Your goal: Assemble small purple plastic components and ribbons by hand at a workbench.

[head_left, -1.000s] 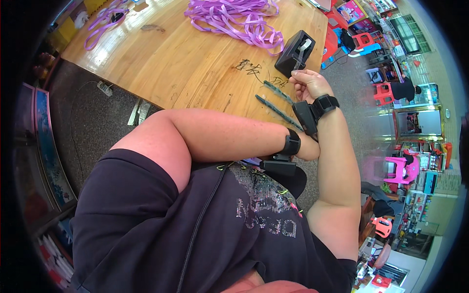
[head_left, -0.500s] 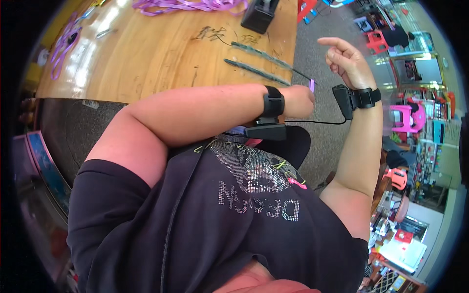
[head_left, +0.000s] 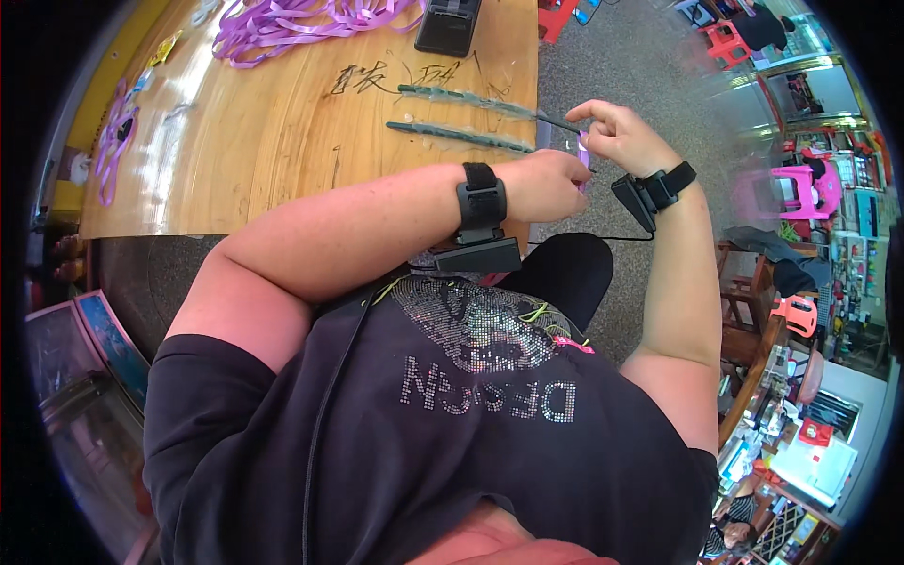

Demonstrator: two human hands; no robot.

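Observation:
Just past the table's right edge, my left hand (head_left: 541,185) is closed with its fingertips on a short purple ribbon (head_left: 584,155). The ribbon hangs at the outer end of the upper dark green rod (head_left: 480,101). My right hand (head_left: 629,141) reaches in from the right, index finger bent over that rod end and thumb against the ribbon's top. Its other fingers are curled. A second dark green rod (head_left: 457,136) lies alongside, its outer end hidden behind my left hand. Clear tape or film seems to hold both rods on the wooden table (head_left: 273,141).
A heap of purple ribbon (head_left: 301,28) lies at the table's far side, beside a black tape dispenser (head_left: 446,28). Another purple ribbon bundle (head_left: 115,151) lies at the left. A pink stool (head_left: 800,191) and a wooden chair (head_left: 746,282) stand to the right.
My right hand has come down and left from the air to the rod end and ribbon. My left hand has shifted slightly left and up. The whole view has shifted a little.

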